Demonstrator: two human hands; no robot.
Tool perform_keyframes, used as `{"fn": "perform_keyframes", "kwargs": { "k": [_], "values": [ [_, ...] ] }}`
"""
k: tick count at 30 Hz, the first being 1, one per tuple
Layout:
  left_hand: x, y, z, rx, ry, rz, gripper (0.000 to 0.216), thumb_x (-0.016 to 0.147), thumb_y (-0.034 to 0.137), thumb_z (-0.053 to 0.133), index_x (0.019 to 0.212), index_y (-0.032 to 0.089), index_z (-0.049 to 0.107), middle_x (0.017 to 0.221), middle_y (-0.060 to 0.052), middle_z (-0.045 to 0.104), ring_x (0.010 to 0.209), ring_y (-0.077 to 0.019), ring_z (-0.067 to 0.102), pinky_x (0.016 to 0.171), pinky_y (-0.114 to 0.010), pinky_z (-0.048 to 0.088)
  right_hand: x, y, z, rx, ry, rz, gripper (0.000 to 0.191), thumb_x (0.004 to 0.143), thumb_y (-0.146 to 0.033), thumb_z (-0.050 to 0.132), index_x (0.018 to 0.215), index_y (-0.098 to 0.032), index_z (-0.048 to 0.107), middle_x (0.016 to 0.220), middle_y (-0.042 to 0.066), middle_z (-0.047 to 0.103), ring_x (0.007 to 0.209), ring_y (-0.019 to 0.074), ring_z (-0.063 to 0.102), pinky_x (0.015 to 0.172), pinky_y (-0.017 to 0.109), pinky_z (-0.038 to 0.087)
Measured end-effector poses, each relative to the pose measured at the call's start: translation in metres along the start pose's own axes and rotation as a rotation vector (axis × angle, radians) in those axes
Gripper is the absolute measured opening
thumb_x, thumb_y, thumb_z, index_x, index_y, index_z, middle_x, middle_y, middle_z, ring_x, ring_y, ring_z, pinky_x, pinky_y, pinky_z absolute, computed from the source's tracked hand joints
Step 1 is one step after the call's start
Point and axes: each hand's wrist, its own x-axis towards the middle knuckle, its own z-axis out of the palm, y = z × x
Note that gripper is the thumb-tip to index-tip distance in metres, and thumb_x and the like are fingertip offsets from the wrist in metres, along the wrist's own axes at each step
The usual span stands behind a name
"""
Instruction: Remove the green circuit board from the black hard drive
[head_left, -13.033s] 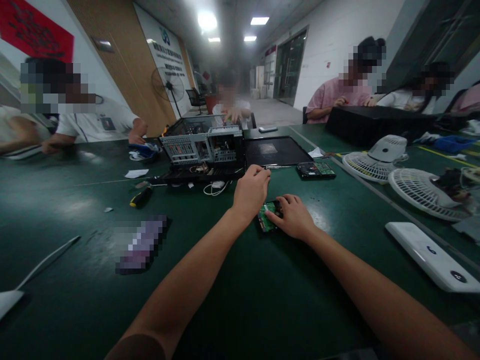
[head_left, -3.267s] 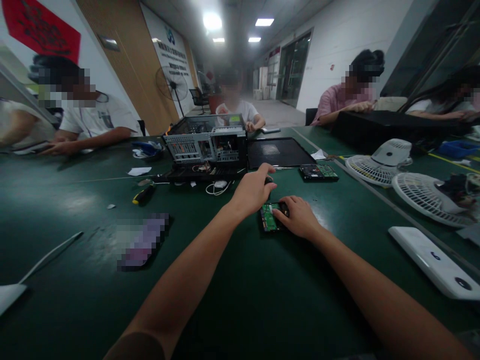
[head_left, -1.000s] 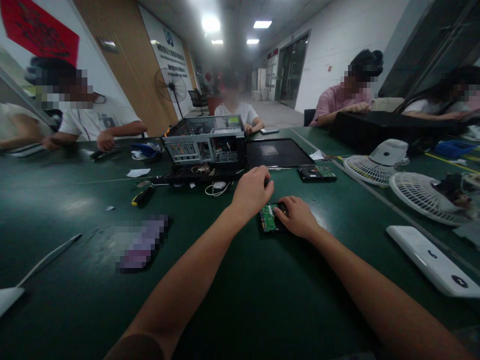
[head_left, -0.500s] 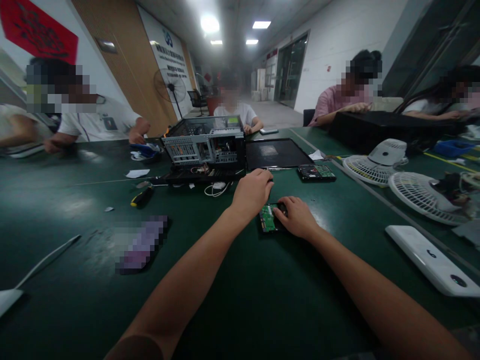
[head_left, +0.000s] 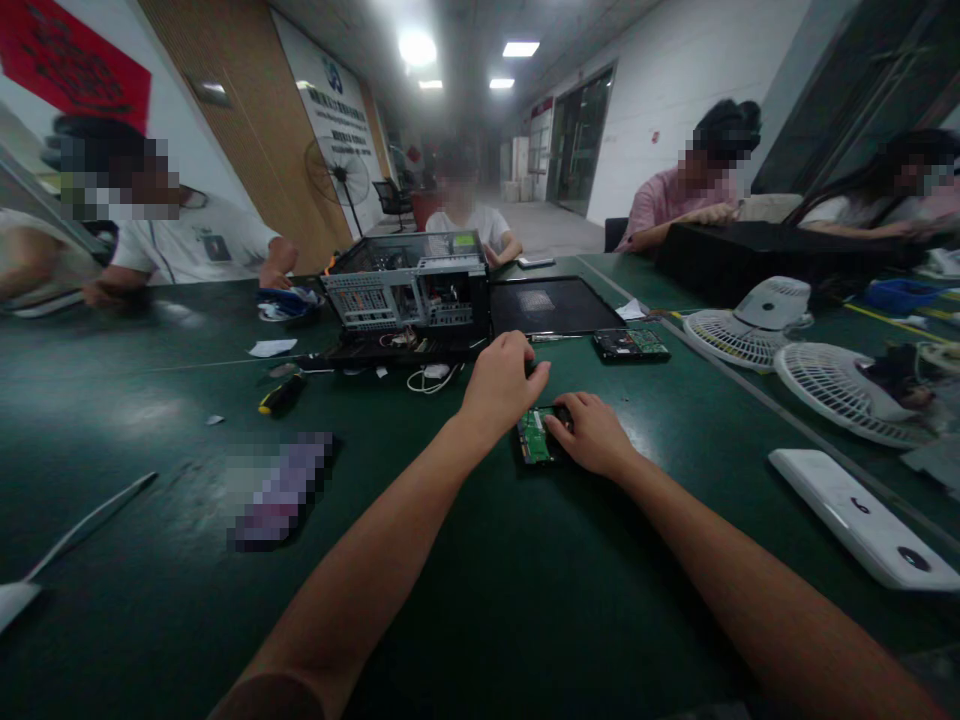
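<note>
A hard drive (head_left: 534,440), its green circuit board facing up, lies on the table in front of me. My right hand (head_left: 596,432) grips its right side, thumb on the board and fingers over the far edge, so much of the drive is covered. Just above the drive's far left corner is my left hand (head_left: 501,375), fingers curled together around a small dark thing mostly hidden by the hand. What that thing is, I cannot make out. A second hard drive (head_left: 632,345) rests farther off to the right.
An opened computer case (head_left: 409,300) stands ahead, a black panel (head_left: 555,305) beside it. A yellow-black screwdriver (head_left: 282,395) and a blurred purple object (head_left: 283,490) lie left. At right are white fan parts (head_left: 731,338) and a white device (head_left: 855,515). Several people sit around the table.
My left hand has turned slightly, its fingertips shifting left and the thumb now sticking out more. My right hand stays on the hard drive.
</note>
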Motion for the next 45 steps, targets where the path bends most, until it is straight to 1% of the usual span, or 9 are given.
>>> {"fn": "perform_keyframes", "kwargs": {
  "k": [3, 7, 12, 17, 20, 25, 32, 39, 45],
  "values": [
    [0.0011, -0.0003, -0.0004, -0.031, -0.012, 0.01, 0.009, 0.089, 0.018, 0.065, 0.089, 0.019, 0.056, 0.091, -0.005, 0.064, 0.088, -0.0195, 0.063, 0.081, -0.033, 0.052, 0.0, 0.0008, 0.0005, -0.004, -0.001, -0.002, 0.037, 0.101, -0.05, 0.048, 0.12, -0.021, 0.065, 0.117, 0.013, 0.067, 0.109, 0.0275, 0.058, 0.093, 0.037, 0.041],
    [0.0009, 0.0017, -0.0037, 0.043, -0.055, 0.038, 0.002, 0.092, 0.019, 0.062, 0.092, 0.019, 0.06, 0.095, -0.006, 0.066, 0.092, -0.0211, 0.063, 0.085, -0.035, 0.052, 0.0, 0.0019, 0.0016, -0.006, 0.004, -0.011, 0.037, 0.101, -0.05, 0.048, 0.118, -0.022, 0.065, 0.117, 0.013, 0.067, 0.109, 0.0276, 0.058, 0.092, 0.037, 0.041],
    [-0.001, 0.0036, -0.0054, 0.088, -0.063, 0.076, 0.01, 0.093, 0.028, 0.069, 0.099, 0.021, 0.068, 0.104, -0.006, 0.065, 0.098, -0.0219, 0.062, 0.088, -0.035, 0.052, 0.0, 0.0022, 0.0026, -0.008, 0.019, -0.009, 0.036, 0.101, -0.05, 0.048, 0.118, -0.022, 0.065, 0.116, 0.012, 0.067, 0.108, 0.0273, 0.058, 0.091, 0.037, 0.041],
    [-0.0014, 0.0041, -0.0068, 0.126, -0.074, 0.091, 0.012, 0.097, 0.022, 0.064, 0.105, 0.022, 0.073, 0.106, -0.006, 0.065, 0.1, -0.021, 0.063, 0.089, -0.033, 0.052, 0.0003, 0.0018, 0.0021, -0.006, 0.01, -0.003, 0.037, 0.101, -0.049, 0.049, 0.118, -0.021, 0.065, 0.116, 0.013, 0.067, 0.108, 0.0271, 0.058, 0.092, 0.037, 0.04],
    [-0.0011, 0.0043, -0.0079, 0.136, -0.096, 0.091, 0.015, 0.098, 0.018, 0.06, 0.108, 0.021, 0.072, 0.11, -0.006, 0.067, 0.099, -0.02, 0.065, 0.09, -0.033, 0.053, 0.0004, 0.0016, 0.0019, -0.008, 0.008, -0.003, 0.037, 0.101, -0.05, 0.049, 0.118, -0.021, 0.066, 0.116, 0.013, 0.067, 0.107, 0.0273, 0.058, 0.092, 0.037, 0.04],
    [-0.001, 0.0068, -0.0087, 0.15, -0.131, 0.09, 0.01, 0.095, 0.024, 0.067, 0.105, 0.019, 0.066, 0.109, -0.006, 0.069, 0.1, -0.0223, 0.067, 0.089, -0.034, 0.053, 0.0003, 0.0023, 0.0026, -0.01, 0.017, -0.006, 0.037, 0.101, -0.05, 0.049, 0.117, -0.022, 0.065, 0.117, 0.013, 0.067, 0.107, 0.0271, 0.058, 0.092, 0.037, 0.04],
    [-0.002, 0.0051, -0.0009, 0.113, -0.118, 0.022, 0.033, 0.087, 0.033, 0.079, 0.102, 0.018, 0.053, 0.1, -0.007, 0.066, 0.092, -0.0236, 0.065, 0.079, -0.034, 0.052, 0.0, 0.0019, 0.002, -0.003, 0.018, -0.012, 0.036, 0.101, -0.049, 0.049, 0.117, -0.021, 0.065, 0.114, 0.012, 0.067, 0.106, 0.027, 0.059, 0.092, 0.037, 0.041],
    [0.0004, 0.0017, -0.0031, 0.008, -0.102, 0.035, 0.021, 0.088, 0.017, 0.071, 0.097, 0.02, 0.052, 0.097, -0.005, 0.064, 0.09, -0.0202, 0.063, 0.08, -0.032, 0.051, 0.0002, 0.0005, 0.0005, -0.004, 0.004, 0.0, 0.037, 0.101, -0.049, 0.049, 0.119, -0.021, 0.065, 0.117, 0.013, 0.067, 0.109, 0.0278, 0.058, 0.093, 0.038, 0.041],
    [-0.0001, 0.0043, -0.0086, 0.036, -0.137, 0.041, 0.017, 0.09, 0.016, 0.066, 0.106, 0.02, 0.06, 0.105, -0.006, 0.065, 0.091, -0.0204, 0.064, 0.087, -0.036, 0.053, 0.0003, 0.0003, 0.0004, 0.0, 0.002, 0.004, 0.037, 0.101, -0.05, 0.049, 0.118, -0.021, 0.065, 0.117, 0.012, 0.067, 0.108, 0.0269, 0.058, 0.093, 0.037, 0.041]
  ]
}}
